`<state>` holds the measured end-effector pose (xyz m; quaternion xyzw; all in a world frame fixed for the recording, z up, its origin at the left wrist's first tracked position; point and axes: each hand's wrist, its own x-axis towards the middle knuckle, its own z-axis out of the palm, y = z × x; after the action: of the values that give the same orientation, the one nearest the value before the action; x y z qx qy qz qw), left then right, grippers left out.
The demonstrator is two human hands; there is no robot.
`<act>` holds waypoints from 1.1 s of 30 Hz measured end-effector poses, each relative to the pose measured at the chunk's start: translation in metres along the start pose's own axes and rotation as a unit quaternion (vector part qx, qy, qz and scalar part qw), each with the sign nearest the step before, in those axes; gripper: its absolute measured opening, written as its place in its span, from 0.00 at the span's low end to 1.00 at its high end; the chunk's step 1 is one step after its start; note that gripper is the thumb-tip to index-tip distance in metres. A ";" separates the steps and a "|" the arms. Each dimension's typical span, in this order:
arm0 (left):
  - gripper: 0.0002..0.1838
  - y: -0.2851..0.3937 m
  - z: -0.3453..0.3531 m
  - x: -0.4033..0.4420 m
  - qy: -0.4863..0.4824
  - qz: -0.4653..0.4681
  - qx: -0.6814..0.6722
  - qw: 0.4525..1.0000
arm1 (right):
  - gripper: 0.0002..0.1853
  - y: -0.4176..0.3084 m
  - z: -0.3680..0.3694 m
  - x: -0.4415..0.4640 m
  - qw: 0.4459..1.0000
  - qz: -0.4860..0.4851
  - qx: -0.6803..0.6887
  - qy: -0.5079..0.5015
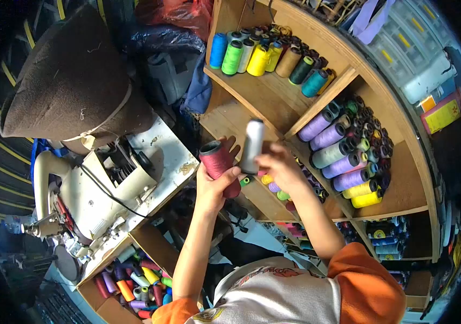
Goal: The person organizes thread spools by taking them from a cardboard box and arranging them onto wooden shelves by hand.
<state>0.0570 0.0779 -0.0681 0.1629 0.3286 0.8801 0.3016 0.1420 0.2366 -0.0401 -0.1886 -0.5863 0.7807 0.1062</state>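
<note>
A dark pink thread spool [217,164] is in my left hand [213,186], with the thumb across its front and the fingers behind it. Just to the right, my right hand [280,167] holds a white spool [252,146] upright; the spool is blurred by motion. The two spools are close together but apart. Both hands are in front of the wooden shelf unit [290,116], whose upper left compartment holds a row of spools, among them a blue one [218,51] and a green one [232,58]. Purple spools [315,126] and yellow ones lie stacked in the right compartment.
On the left, a sewing machine [98,197] stands on a white table [174,156], with a large brown fabric bundle [74,81] behind it. Below the table is a box [114,310] of mixed spools. Clear plastic drawers [403,40] are at the upper right.
</note>
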 end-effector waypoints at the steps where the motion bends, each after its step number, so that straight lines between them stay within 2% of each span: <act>1: 0.40 0.001 0.002 -0.001 0.002 0.005 -0.011 1.000 | 0.17 -0.005 -0.002 0.011 0.997 -0.068 -0.001 0.026; 3: 0.41 0.000 -0.002 -0.006 0.022 -0.008 -0.010 1.000 | 0.19 -0.018 -0.003 0.040 0.978 -0.168 -0.024 0.124; 5: 0.44 0.001 -0.010 -0.014 0.032 -0.030 0.021 0.999 | 0.21 -0.026 -0.017 0.085 0.940 -0.260 -0.118 0.189; 7: 0.41 0.002 -0.016 -0.027 0.070 -0.037 0.053 0.995 | 0.19 -0.037 -0.017 0.132 0.831 -0.367 -0.255 0.332; 9: 0.37 0.002 -0.025 -0.046 0.090 -0.044 0.066 0.993 | 0.20 -0.028 -0.040 0.191 0.796 -0.350 -0.230 0.437; 11: 0.34 -0.002 -0.034 -0.066 0.120 -0.050 0.078 0.988 | 0.18 -0.024 -0.067 0.240 0.719 -0.301 -0.297 0.551; 12: 0.31 -0.001 -0.038 -0.077 0.128 -0.058 0.078 0.987 | 0.16 -0.026 -0.067 0.246 0.708 -0.311 -0.283 0.568; 13: 0.28 0.001 -0.040 -0.087 0.146 -0.053 0.076 0.985 | 0.18 -0.030 -0.069 0.249 0.685 -0.288 -0.335 0.579; 16: 0.27 0.003 -0.053 -0.109 0.185 -0.043 0.079 0.979 | 0.18 -0.024 -0.086 0.263 0.700 -0.277 -0.374 0.542; 19: 0.29 0.006 -0.065 -0.120 0.219 -0.045 0.089 0.971 | 0.19 -0.025 -0.084 0.262 0.715 -0.257 -0.354 0.546; 26: 0.32 0.013 -0.071 -0.111 0.141 -0.054 0.009 0.988 | 0.21 -0.033 -0.075 0.249 0.731 -0.214 -0.331 0.557; 29: 0.29 0.015 -0.069 -0.107 0.116 -0.066 0.006 0.991 | 0.21 -0.022 -0.092 0.264 0.717 -0.230 -0.352 0.556; 31: 0.26 0.018 -0.061 -0.102 0.113 -0.076 0.039 0.990 | 0.20 -0.022 -0.086 0.257 0.666 -0.283 -0.358 0.590; 32: 0.28 0.022 -0.058 -0.100 0.119 -0.097 0.042 0.987 | 0.20 -0.020 -0.081 0.254 0.639 -0.311 -0.360 0.604; 33: 0.30 0.023 -0.056 -0.094 0.115 -0.057 0.077 0.989 | 0.19 -0.025 -0.068 0.240 0.668 -0.337 -0.375 0.548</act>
<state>0.0917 -0.0231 -0.1018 0.0640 0.4369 0.8463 0.2981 -0.0484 0.3964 -0.0739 -0.3961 -0.6896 0.1627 0.5841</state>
